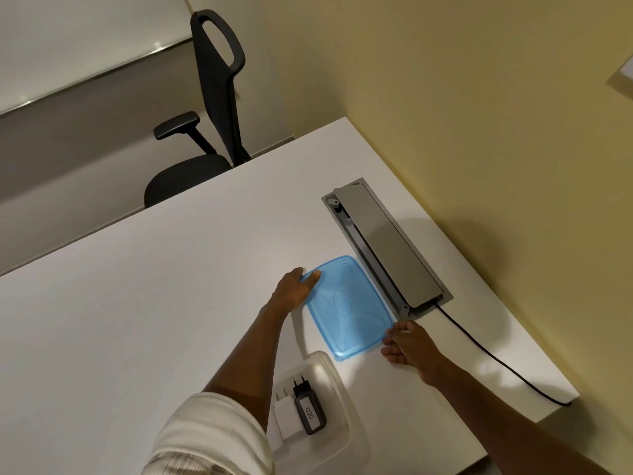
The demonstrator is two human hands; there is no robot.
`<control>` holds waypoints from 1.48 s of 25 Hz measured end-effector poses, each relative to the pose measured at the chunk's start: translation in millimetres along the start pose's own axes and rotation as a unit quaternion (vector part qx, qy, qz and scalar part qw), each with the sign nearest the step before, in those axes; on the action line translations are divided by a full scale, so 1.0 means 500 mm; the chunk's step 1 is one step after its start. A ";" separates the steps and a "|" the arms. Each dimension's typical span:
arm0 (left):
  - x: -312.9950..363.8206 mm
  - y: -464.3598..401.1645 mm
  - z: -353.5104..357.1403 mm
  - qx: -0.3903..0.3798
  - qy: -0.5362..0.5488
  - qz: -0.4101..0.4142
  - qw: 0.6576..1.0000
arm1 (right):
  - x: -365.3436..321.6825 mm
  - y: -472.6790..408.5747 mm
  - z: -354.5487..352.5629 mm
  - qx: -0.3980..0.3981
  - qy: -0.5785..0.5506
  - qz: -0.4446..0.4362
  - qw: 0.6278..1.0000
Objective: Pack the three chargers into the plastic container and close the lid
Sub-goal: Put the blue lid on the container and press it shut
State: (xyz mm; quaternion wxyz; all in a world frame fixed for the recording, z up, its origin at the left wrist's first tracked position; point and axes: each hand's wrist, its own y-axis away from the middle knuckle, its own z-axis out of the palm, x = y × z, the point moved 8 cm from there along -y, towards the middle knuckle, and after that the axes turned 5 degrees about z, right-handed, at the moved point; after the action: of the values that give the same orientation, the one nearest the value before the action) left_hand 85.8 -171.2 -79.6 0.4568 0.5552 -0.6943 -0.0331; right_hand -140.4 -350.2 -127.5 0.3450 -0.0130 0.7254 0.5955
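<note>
Both hands are on the blue lid (347, 308), which lies flat on the white desk (154, 320) just beside the grey cable box (387, 248). Left hand (294, 291) grips the lid's ten o'clock corner, thumb on top, fingers (298, 271) curled at the edge. Right hand (409, 344) pinches the four o'clock corner, fingers bent. Toward six o'clock from the lid sits the clear container (329, 371), open, with a black charger (308, 407) and a white charger (284, 414) inside, touching side by side; a third I cannot tell.
</note>
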 end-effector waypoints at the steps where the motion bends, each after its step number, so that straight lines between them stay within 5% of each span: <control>1: 0.000 0.006 -0.008 0.011 0.001 0.006 1.000 | -0.003 0.004 0.003 -0.002 -0.001 -0.003 1.000; 11: -0.005 0.141 -0.135 0.122 0.083 0.038 0.988 | -0.106 0.071 0.042 0.008 0.013 -0.094 0.995; 20: -0.080 0.350 -0.189 0.178 0.186 0.067 0.964 | -0.136 0.189 0.122 0.005 0.181 -0.223 0.958; 24: -0.127 0.426 -0.140 0.149 0.238 0.088 0.956 | -0.087 0.236 0.134 0.049 0.289 -0.257 0.921; 30: -0.223 0.490 -0.053 0.143 0.153 0.056 0.976 | -0.006 0.294 0.211 0.068 0.381 -0.368 0.845; 37: -0.322 0.571 0.066 0.211 0.187 0.023 0.959 | 0.088 0.330 0.226 0.066 0.428 -0.343 0.833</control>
State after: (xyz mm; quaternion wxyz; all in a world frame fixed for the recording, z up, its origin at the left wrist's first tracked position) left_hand -153.4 51.5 -36.7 0.4512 0.6192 -0.6003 0.2294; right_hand -190.0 -186.3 -15.2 0.1821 -0.4921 0.7869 0.3248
